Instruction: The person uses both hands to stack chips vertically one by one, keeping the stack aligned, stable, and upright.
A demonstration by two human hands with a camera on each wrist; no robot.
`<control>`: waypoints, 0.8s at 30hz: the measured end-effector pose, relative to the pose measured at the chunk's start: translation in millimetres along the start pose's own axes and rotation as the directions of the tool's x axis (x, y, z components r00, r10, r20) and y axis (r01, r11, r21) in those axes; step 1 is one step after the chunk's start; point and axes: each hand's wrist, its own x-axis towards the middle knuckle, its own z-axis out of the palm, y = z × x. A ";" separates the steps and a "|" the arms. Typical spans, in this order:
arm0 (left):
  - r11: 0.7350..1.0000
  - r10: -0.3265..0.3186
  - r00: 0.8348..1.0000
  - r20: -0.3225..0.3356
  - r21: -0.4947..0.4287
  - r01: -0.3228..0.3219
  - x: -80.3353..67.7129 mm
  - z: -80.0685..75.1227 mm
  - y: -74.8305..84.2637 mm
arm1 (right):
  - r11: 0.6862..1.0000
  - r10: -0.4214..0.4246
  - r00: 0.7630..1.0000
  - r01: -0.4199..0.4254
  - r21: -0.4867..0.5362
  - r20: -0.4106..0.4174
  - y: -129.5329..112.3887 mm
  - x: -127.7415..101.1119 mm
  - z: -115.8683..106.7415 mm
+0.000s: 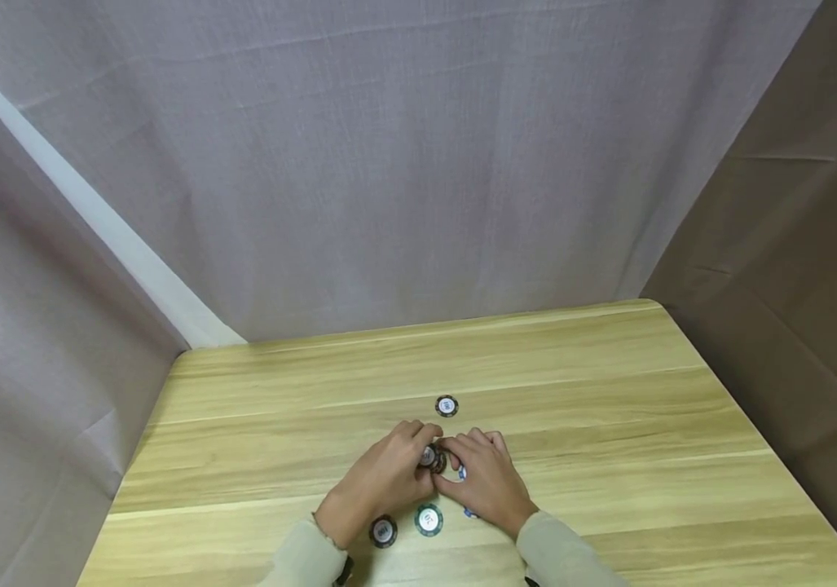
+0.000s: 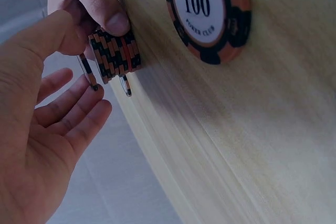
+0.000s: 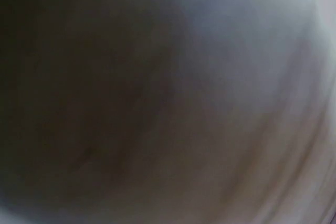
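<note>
Between its thumb and fingertips my left hand [image 1: 391, 466] pinches a single black-edged poker chip [image 2: 87, 71], which is tilted beside the top of a stack. That stack of poker chips [image 2: 111, 53] has black and orange-brown edges, with a red band near its bottom. My right hand [image 1: 490, 483] grips the stack, its thumb [image 2: 116, 23] lying along the side. In the head view the stack [image 1: 439, 464] sits between both hands, partly behind the held chip [image 1: 428, 456]. The right wrist view is a dark blur.
Nearer the body lie a black 100 chip [image 1: 383, 531] and a green 20 chip [image 1: 429, 519]. Another black 100 chip [image 1: 447, 406] lies beyond the hands. Blue chips [image 1: 470, 514] peek out from under my right hand. Curtains [image 1: 418, 179] hang behind the wooden table [image 1: 609, 391].
</note>
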 end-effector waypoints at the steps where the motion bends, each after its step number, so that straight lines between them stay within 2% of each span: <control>1: 1.000 0.001 1.000 0.000 0.002 -0.001 0.4 0.5 0.2 | 1.000 0.000 1.000 0.000 -0.001 -0.001 0.3 0.0 0.1; 11: 1.000 0.007 1.000 0.019 0.021 -0.007 1.8 3.4 -0.3 | 1.000 0.006 1.000 -0.006 0.005 0.001 0.5 2.1 0.5; 19: 0.999 -0.002 0.999 0.048 -0.051 0.005 4.9 0.1 -0.5 | 1.000 0.005 1.000 -0.005 0.016 0.003 0.0 1.7 0.0; 24: 0.998 -0.016 0.998 0.067 -0.054 0.020 7.4 -3.6 1.1 | 1.000 0.005 1.000 -0.005 0.014 -0.006 0.6 1.4 -1.3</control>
